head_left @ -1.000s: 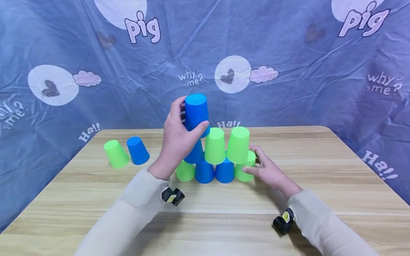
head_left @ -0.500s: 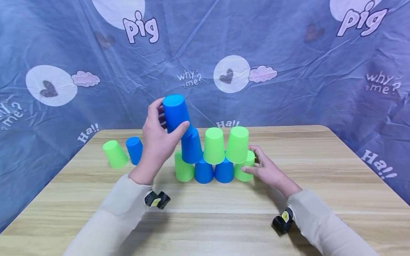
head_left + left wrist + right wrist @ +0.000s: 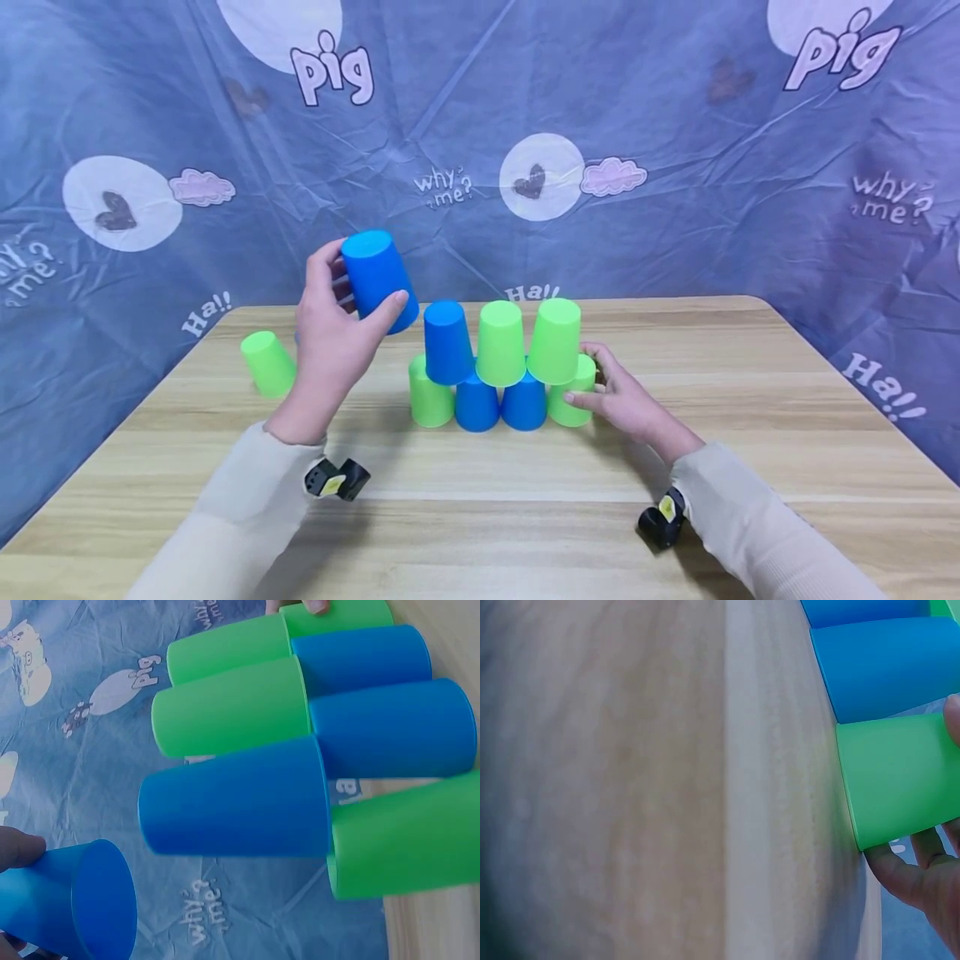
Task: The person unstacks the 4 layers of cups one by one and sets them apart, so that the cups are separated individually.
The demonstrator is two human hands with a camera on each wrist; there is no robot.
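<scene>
My left hand [image 3: 330, 333] grips an upside-down blue cup [image 3: 377, 279], tilted and held in the air left of the stack. Its open mouth shows in the left wrist view. The stack has two rows of upside-down cups. On top stand a blue cup [image 3: 447, 342], a green cup [image 3: 501, 343] and a green cup [image 3: 556, 340]. Below them are a green cup [image 3: 431, 396], two blue cups [image 3: 477, 406] and, at the right end, a green cup [image 3: 567, 408]. My right hand [image 3: 626, 400] holds that right-end cup between thumb and fingers.
A loose green cup [image 3: 267, 364] stands upside down on the wooden table [image 3: 495, 542] at the left. Beside it, another blue cup is almost wholly hidden behind my left hand. A printed blue cloth [image 3: 660, 233] hangs behind the table.
My left hand has carried the blue cup leftward, from above the upper row's left end to beside the stack. It now covers the loose blue cup. The right hand has stayed put.
</scene>
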